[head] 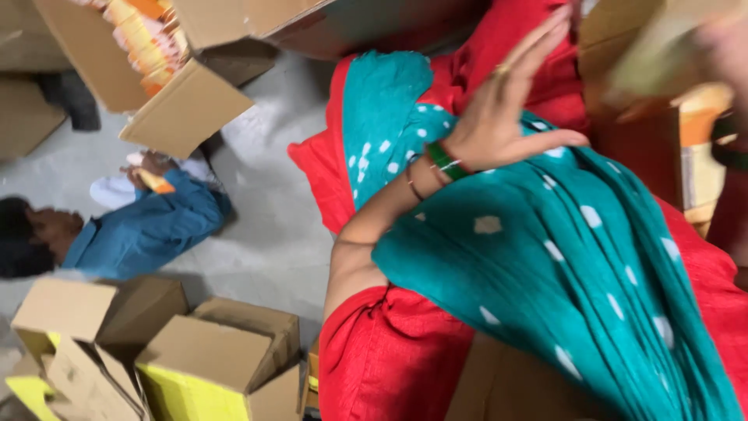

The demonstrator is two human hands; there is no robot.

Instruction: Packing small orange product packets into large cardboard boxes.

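Note:
My left hand (499,117) hovers open in the middle of the head view, fingers spread and pointing up right, with a ring on one finger and a green bangle (442,160) at the wrist. It holds nothing and hangs over my red garment (389,359) and teal white-dotted scarf (561,257). At the top right corner my right hand (725,43) is badly blurred. It seems closed on a flat tan packet (650,62) above an open brown carton (686,148).
Another person in a blue shirt (148,226) is at the left on the grey floor (265,234), holding an orange packet (156,183). A cardboard box with orange packets (148,39) sits top left. Open cartons with yellow sides (202,374) stand bottom left.

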